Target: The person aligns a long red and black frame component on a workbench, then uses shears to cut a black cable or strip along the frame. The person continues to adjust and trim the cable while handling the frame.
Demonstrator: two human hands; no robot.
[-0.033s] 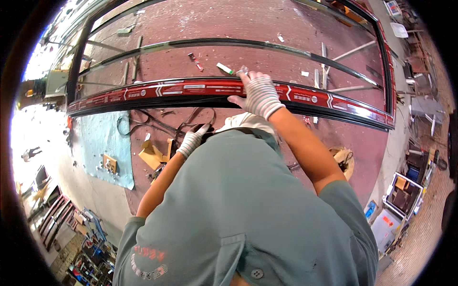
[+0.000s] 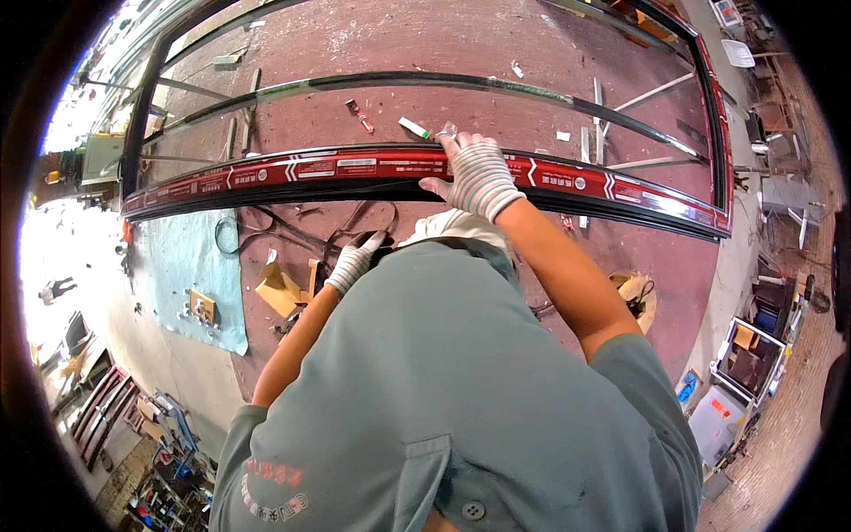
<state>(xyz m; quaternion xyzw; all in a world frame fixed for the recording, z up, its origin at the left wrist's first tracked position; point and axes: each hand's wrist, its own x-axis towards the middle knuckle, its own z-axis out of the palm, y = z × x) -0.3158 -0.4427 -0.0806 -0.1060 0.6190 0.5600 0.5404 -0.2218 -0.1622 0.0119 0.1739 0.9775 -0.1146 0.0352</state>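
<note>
A long dark metal frame (image 2: 390, 189) lies across the view in front of me, with red printed film (image 2: 377, 163) along its near rail. My right hand (image 2: 479, 177), in a striped knit glove, is closed over this rail. Its fingers reach across the far edge, and the thumb lies on the near side. Down by my waist is my left hand (image 2: 353, 263), gloved alike, with its fingers bent together against something dark. What they hold is hidden. Black flexible strips (image 2: 292, 232) trail over the floor beside it.
Inside the frame's outline, a white-and-green tube (image 2: 414, 128) and a red-and-black packet (image 2: 361, 115) lie on the dark red floor. A light blue sheet (image 2: 173, 253) with small metal parts and an opened cardboard box (image 2: 281, 291) are at left. A torn brown bag (image 2: 640, 300) sits at right.
</note>
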